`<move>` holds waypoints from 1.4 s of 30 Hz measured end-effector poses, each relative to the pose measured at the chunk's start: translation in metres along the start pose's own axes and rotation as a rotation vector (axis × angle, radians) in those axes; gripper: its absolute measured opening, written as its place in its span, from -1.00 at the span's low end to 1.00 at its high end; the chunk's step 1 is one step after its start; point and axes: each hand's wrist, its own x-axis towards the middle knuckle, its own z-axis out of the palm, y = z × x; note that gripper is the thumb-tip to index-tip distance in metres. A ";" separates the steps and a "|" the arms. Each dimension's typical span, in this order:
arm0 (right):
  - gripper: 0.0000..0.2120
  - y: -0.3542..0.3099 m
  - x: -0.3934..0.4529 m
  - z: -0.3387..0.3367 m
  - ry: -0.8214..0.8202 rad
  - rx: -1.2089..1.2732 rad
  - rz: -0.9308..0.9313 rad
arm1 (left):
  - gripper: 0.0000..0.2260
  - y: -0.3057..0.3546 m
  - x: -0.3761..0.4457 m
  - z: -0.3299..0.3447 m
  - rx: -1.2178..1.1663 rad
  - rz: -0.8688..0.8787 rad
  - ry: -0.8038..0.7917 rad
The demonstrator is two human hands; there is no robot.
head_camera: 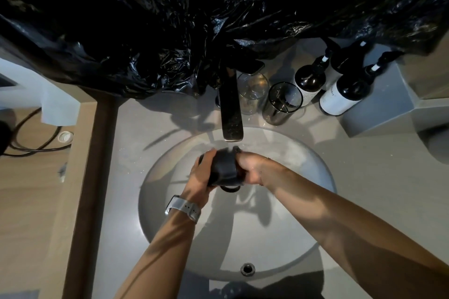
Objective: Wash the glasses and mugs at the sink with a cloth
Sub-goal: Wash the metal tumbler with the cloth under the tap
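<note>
The round sink (303,238) filled the lower middle of the frame, set into the pale tabletop (126,177), with the dark tap (230,109) reaching over its upper rim. The step in hand looked to be the washing of one dark mug (224,168), held just under the tap's spout at frame centre, its handle pointing down toward the bottom of the frame. Whether water ran could not be told. The left hand (202,172) wrapped the mug's left side, its grip closed around the body. The right hand (252,170) pressed against the mug's right end, fingers curled out of sight at or in the mouth; a cloth could not be made out there. Two glasses (252,91) (283,102) stood on the tabletop right of the tap, upper middle, beside two dark bottles (311,82) (345,94). Next would likely come a turn of the mug in the left grip, a rinse, then setting it aside and reaching for a glass
</note>
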 end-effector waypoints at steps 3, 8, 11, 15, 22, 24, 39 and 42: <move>-0.82 0.003 0.005 0.006 0.010 -0.008 -0.074 | -0.64 0.009 0.001 -0.001 0.027 0.055 0.050; -0.75 0.022 0.008 -0.001 0.061 0.011 -0.242 | -0.65 0.009 -0.001 0.004 0.174 0.142 0.078; -0.83 0.039 0.001 -0.027 0.069 0.133 -0.279 | -0.72 0.009 -0.004 0.010 0.391 0.282 0.146; -0.81 0.068 -0.014 -0.068 -0.102 0.544 -0.227 | -0.62 0.015 -0.010 0.012 0.846 0.571 0.242; -0.48 0.097 -0.044 -0.088 -0.360 0.845 -0.151 | -0.51 0.022 -0.038 0.017 1.308 0.785 0.264; -0.50 0.096 -0.046 -0.082 -0.303 0.915 -0.177 | -0.52 0.023 -0.044 0.017 1.314 0.792 0.265; -0.54 0.091 -0.046 -0.061 0.020 0.684 -0.202 | -0.53 0.003 -0.066 0.003 1.440 0.871 0.230; -0.49 0.089 -0.045 -0.056 0.170 0.621 -0.165 | -0.51 0.006 -0.068 0.003 1.507 0.913 0.222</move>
